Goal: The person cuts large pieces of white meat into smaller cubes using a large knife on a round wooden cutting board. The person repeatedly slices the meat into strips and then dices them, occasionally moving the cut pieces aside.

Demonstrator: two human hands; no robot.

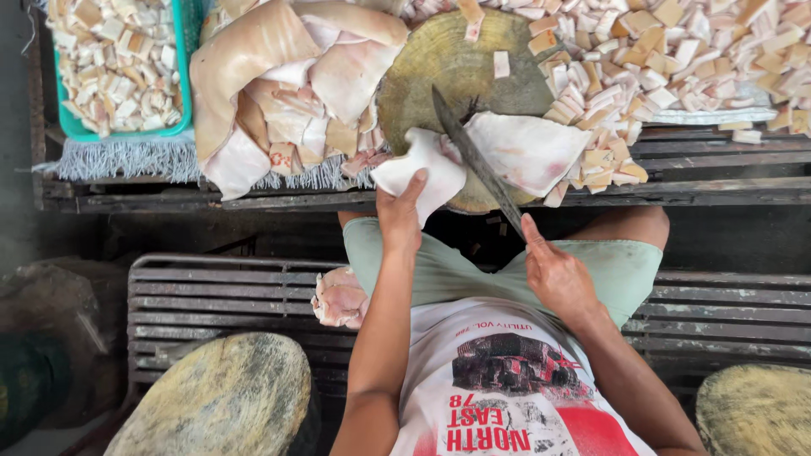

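I see a dark, weathered slatted wooden bench [718, 169] running across the top of my view. On it sits a round, worn wooden chopping block [456, 67], its near edge overhanging the bench front. Left of it lies a heap of large pale skin slabs [279, 84], and further left a teal plastic tray of small cut pieces [182, 84] on a fringed grey cloth [127, 159]. Right of the block, a wide pile of pale diced cubes [676, 51] covers the slats.
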